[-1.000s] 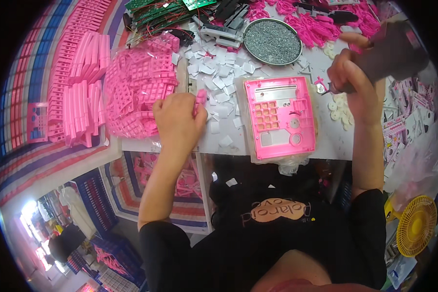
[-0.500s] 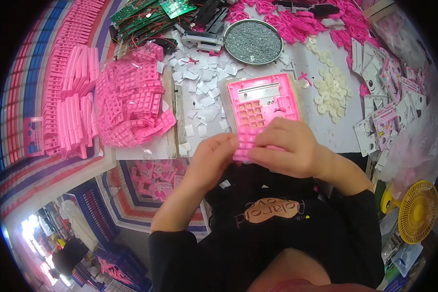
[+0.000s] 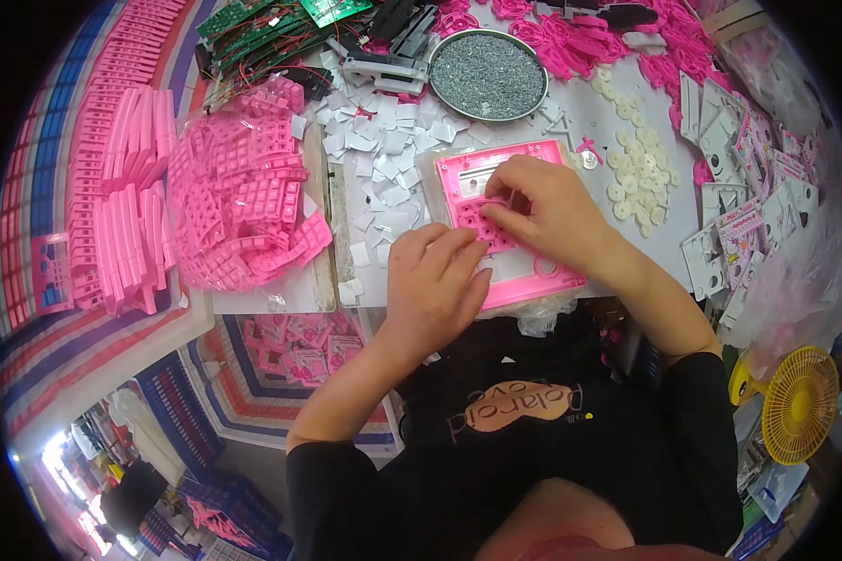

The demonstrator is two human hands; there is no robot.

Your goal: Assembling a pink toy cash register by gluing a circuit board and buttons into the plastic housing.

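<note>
A pink plastic casing (image 3: 524, 292), like a calculator shell, lies face down in front of me with a silvery window strip near its far end. Set into its key openings is a pink rubber keypad (image 3: 472, 222). My right hand (image 3: 559, 213) bends over it from the right, thumb and forefinger pinching at the keypad's far edge. My left hand (image 3: 432, 282) rests at the casing's left side, fingers stretched and apart, their tips touching the keypad's near-left edge.
Beyond the casing stands a round tray (image 3: 485, 117) of small screws. White paper squares (image 3: 398, 154) lie left of it, cream discs (image 3: 641, 173) right. A bag of pink keypads (image 3: 248, 196), stacked pink shells (image 3: 131, 243) and green circuit boards (image 3: 262, 61) fill the left.
The keypad, held up between both hands before, now sits down in the casing's openings. My right hand moved away from me over the casing; my left hand lowered and its fingers spread.
</note>
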